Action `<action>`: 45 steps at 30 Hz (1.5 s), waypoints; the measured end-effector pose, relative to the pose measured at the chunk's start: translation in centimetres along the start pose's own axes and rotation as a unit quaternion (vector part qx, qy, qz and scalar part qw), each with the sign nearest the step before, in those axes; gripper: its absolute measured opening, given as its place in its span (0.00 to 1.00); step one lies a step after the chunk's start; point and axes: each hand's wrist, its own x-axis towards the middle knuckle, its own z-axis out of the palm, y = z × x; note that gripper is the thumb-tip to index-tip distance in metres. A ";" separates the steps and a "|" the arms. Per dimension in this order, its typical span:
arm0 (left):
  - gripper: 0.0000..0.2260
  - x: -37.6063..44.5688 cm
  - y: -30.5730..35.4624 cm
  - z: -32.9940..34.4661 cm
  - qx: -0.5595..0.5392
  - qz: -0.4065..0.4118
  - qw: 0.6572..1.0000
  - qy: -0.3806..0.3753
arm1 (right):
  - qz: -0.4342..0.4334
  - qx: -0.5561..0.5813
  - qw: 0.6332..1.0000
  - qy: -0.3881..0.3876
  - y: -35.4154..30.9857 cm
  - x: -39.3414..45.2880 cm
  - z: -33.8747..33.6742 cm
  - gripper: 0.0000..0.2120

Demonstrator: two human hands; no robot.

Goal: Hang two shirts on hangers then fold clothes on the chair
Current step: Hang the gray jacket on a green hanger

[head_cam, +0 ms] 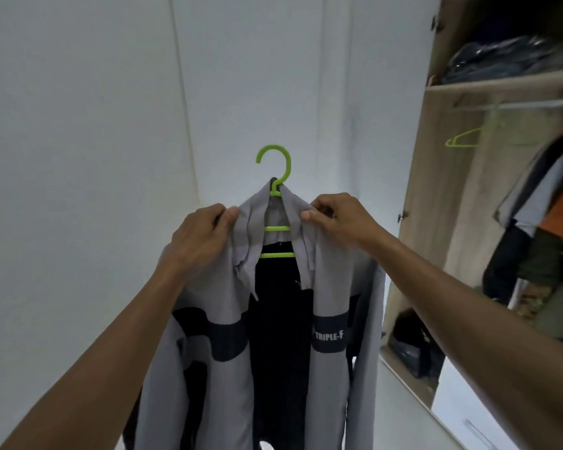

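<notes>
Shirt (273, 319) sits on green hanger (275, 177); left hand (205, 235) and right hand (335, 219) pinch its shoulders, which should be evened before hanging.

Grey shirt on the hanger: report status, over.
Left hand and right hand each pinch a shoulder of the grey shirt. Shirt draped on green hanger, hook free, not on wardrobe rail. Nothing in the way.

A home bedroom or dressing corner. Open wooden wardrobe (436, 196) at right against plain white wall (78, 125); inside, a shelf (501, 81) of folded clothes (507, 60), below it a rail (533, 105) with a spare hanger (462, 141) and hung garments (540, 206).
</notes>
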 end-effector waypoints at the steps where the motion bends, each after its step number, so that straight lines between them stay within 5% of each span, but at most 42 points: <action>1: 0.20 0.9 0.6 1.3 -0.005 0.005 1.000 -0.002 | 0.009 -0.003 1.000 0.006 1.2 0.1 -0.7 0.12; 24: 0.19 25.7 19.8 38.4 -0.144 0.126 0.980 -0.046 | 0.172 -0.077 0.982 0.020 33.3 3.9 -22.0 0.11; 33: 0.16 40.4 22.6 54.0 -0.272 0.210 0.928 -0.146 | 0.254 -0.021 0.967 -0.002 45.3 12.3 -24.9 0.11; 40: 0.25 53.4 27.0 64.0 -0.353 0.279 0.871 -0.194 | 0.302 -0.016 0.946 0.120 52.0 19.5 -27.2 0.08; 45: 0.16 57.8 32.4 70.8 -0.406 0.306 0.830 -0.228 | 0.349 -0.016 0.912 0.213 57.6 21.9 -29.6 0.03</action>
